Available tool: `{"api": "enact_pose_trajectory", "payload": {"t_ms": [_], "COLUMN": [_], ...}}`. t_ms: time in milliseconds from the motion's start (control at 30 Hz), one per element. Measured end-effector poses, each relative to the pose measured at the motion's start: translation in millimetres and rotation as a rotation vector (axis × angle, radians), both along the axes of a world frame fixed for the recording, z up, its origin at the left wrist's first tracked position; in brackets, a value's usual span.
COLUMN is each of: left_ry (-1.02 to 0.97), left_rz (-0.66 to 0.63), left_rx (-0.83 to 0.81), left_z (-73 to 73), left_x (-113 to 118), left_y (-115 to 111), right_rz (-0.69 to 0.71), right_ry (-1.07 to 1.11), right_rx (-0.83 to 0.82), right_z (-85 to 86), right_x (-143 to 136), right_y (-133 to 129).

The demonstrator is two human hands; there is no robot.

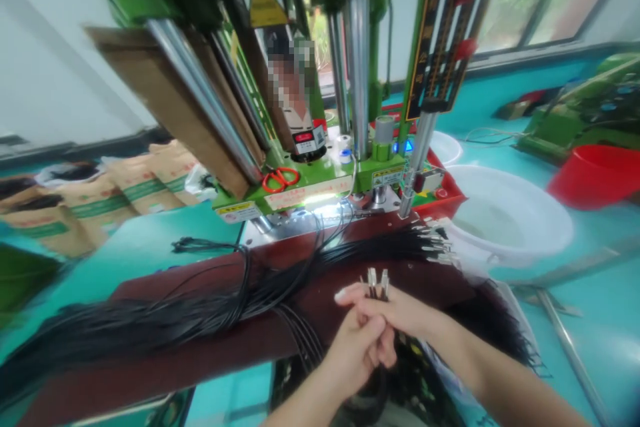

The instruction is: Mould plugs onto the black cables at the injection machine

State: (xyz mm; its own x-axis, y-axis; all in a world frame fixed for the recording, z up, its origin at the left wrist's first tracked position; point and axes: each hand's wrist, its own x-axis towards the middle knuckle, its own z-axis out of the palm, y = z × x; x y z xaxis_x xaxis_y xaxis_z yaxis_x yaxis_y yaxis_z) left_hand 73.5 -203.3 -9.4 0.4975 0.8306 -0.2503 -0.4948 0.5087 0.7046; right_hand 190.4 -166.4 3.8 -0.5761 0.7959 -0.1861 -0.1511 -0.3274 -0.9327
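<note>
Near the bottom centre my left hand (353, 350) and my right hand (400, 307) meet around a small group of black cables. Silver metal connectors (378, 282) stick up above the fingers of my right hand. The fingers of my left hand are curled just below, pressed against the right hand. Behind them a long bundle of black cables (200, 303) lies across a dark red surface (240, 357), with its silver connector ends (437, 243) at the right.
A green press machine (320, 187) with steel columns rises ahead, orange-handled scissors (280, 179) on its base. To the right are a white basin (505, 213), a red bucket (595, 177) and a metal bar (570, 340). Paper sacks (105, 203) line the left.
</note>
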Motion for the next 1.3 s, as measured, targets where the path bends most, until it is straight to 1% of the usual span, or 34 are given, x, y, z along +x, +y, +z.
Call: {"api": "enact_pose_trajectory", "payload": {"t_ms": [33, 100, 133, 167, 200, 233, 300, 333, 400, 467, 533, 600, 633, 733, 767, 800, 833, 900, 933, 967, 1067, 1133, 1233, 1300], "left_ry": [0.0, 0.039, 0.069, 0.101, 0.132, 0.158, 0.204, 0.232, 0.298, 0.364, 0.391, 0.366, 0.343, 0.271, 0.245, 0.217, 0.188, 0.133, 0.109, 0.088, 0.06, 0.068, 0.103, 0.137], "left_rz": [0.001, -0.025, -0.046, -0.073, -0.096, -0.107, -0.08, -0.052, -0.008, 0.011, 0.042, 0.086, 0.099, 0.124, 0.142, 0.168, 0.201, 0.259, 0.274, 0.283, 0.298, 0.311, 0.32, 0.319], "left_rx": [0.002, 0.003, 0.009, 0.017, 0.03, 0.049, 0.107, 0.141, 0.209, 0.264, 0.27, 0.234, 0.21, 0.118, 0.083, 0.051, 0.026, -0.002, -0.012, -0.022, -0.033, -0.022, 0.004, 0.004], "left_z": [1.3, 2.1, 1.8, 1.3, 0.8, 0.4, 0.0, -0.1, -0.8, -2.7, -5.8, -8.3, -8.7, -4.2, -1.2, 2.2, 5.5, 10.5, 11.6, 11.9, 8.0, 3.8, -1.6, -3.3], "left_x": [1.5, 4.2, 5.3, 6.5, 7.7, 8.9, 11.8, 13.4, 16.9, 21.0, 25.5, 29.4, 30.4, 26.9, 23.0, 17.8, 11.7, -1.9, -8.3, -13.8, -23.6, -24.9, -23.7, -23.1], "left_y": [2.1, 4.7, 5.5, 6.3, 7.4, 8.9, 13.0, 15.3, 19.5, 22.2, 23.5, 24.7, 25.7, 33.0, 37.0, 41.4, 46.0, 54.1, 57.1, 59.1, 60.0, 58.3, 56.2, 56.0], "right_rz": [-0.027, -0.09, -0.115, -0.114, -0.075, 0.005, 0.22, 0.308, 0.407, 0.446, 0.401, 0.291, 0.258, 0.288, 0.263, 0.187, 0.078, -0.15, -0.204, -0.223, -0.183, -0.133, -0.02, 0.034], "right_ry": [0.07, 0.186, 0.194, 0.149, 0.055, -0.072, -0.313, -0.384, -0.413, -0.388, -0.42, -0.503, -0.533, -0.498, -0.505, -0.583, -0.72, -1.088, -1.215, -1.298, -1.367, -1.377, -1.34, -1.301], "right_rx": [0.016, 0.068, 0.119, 0.199, 0.298, 0.394, 0.526, 0.561, 0.606, 0.656, 0.717, 0.779, 0.794, 0.745, 0.728, 0.732, 0.751, 0.803, 0.811, 0.815, 0.821, 0.819, 0.756, 0.658], "right_z": [1.7, 10.5, 17.3, 25.0, 33.0, 40.7, 53.1, 57.0, 60.2, 59.0, 56.4, 54.8, 54.5, 53.2, 51.5, 48.6, 44.5, 32.9, 26.2, 19.7, 6.2, 6.1, 17.8, 28.6], "right_x": [0.3, 4.3, 7.2, 10.0, 12.3, 14.0, 15.3, 15.1, 13.5, 10.6, 6.5, 2.0, 0.2, 0.1, 2.4, 5.8, 10.1, 19.1, 22.9, 25.7, 27.0, 23.8, 20.4, 23.2], "right_y": [5.8, 20.3, 28.0, 35.1, 41.4, 46.6, 53.9, 56.3, 59.3, 60.4, 59.7, 58.5, 58.7, 68.8, 76.5, 86.3, 97.7, 122.4, 133.8, 143.6, 160.5, 162.7, 157.9, 149.7]}}
